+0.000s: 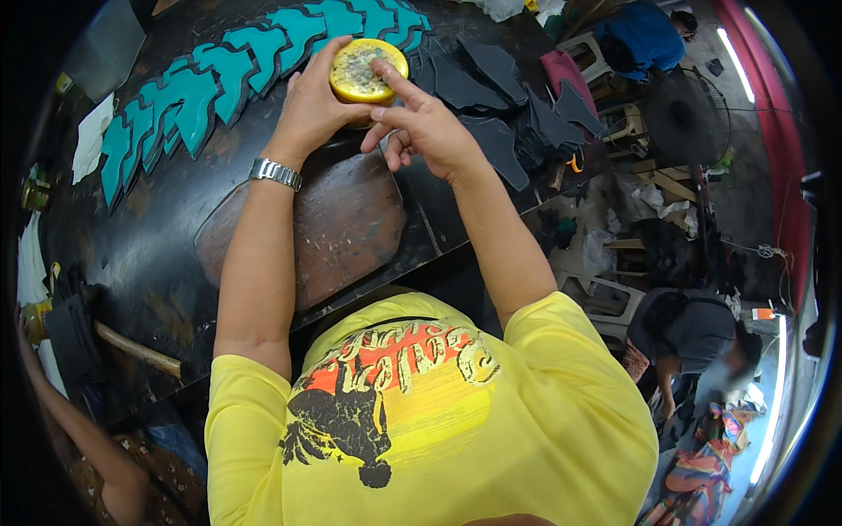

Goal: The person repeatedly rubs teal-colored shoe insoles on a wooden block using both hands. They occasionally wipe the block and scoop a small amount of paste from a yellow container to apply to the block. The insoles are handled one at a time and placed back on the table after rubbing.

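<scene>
The left hand's [311, 103] grip is wrapped round a crusted yellow tub [358, 81] over the worktop's [140, 250] far side; the right hand's [434, 138] grip is loosely spread, its index finger on the tub's top. Teal-faced cut pieces [260, 60] already lie in an overlapping row, apparently set out; black cut pieces [465, 88] sit piled, and how much remains I cannot tell
</scene>
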Demonstrator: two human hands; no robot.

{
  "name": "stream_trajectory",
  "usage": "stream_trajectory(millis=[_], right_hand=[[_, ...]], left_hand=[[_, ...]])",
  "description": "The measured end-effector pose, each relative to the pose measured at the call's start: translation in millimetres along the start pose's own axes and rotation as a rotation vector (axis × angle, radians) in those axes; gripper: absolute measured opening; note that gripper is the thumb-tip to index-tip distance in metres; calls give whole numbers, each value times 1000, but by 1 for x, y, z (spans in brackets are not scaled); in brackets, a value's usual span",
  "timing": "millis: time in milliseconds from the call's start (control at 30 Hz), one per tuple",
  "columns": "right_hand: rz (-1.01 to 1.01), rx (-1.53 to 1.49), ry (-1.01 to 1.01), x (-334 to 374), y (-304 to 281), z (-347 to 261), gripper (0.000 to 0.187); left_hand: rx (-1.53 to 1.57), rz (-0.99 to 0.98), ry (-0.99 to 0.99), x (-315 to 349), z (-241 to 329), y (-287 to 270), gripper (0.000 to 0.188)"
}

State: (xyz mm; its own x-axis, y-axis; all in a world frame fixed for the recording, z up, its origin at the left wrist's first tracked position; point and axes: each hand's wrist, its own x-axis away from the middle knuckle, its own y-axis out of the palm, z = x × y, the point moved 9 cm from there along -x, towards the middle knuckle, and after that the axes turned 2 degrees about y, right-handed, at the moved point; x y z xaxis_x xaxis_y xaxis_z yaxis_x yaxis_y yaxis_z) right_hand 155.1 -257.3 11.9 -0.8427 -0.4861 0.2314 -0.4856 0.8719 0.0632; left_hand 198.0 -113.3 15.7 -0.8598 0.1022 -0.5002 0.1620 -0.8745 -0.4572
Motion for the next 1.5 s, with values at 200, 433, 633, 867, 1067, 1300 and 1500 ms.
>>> stream_trajectory(millis=[200,433,633,867,1067,1300,1500], right_hand=[[27,-99,29,14,6,0,78],[244,-102,-141,38,-22,-14,54],[529,1171,-441,25,2,-36,56],[391,642,-573,47,-7,-40,45],[232,471,-821,81,62,-65,72],[320,354,-913,73,50,-98,76],[273,405,-824,71,62,-89,80]], left_hand=[[-234,36,13,5,4,-3,99],[-123,71,-13,4,5,4,107],[-110,72,-14,3,0,10,107],[-212,2,-101,3,11,-6,114],[1042,113,-79,-3,79,-25,61],[965,135,-18,44,154,11,57],[1026,65,41,46,148,-6,59]])
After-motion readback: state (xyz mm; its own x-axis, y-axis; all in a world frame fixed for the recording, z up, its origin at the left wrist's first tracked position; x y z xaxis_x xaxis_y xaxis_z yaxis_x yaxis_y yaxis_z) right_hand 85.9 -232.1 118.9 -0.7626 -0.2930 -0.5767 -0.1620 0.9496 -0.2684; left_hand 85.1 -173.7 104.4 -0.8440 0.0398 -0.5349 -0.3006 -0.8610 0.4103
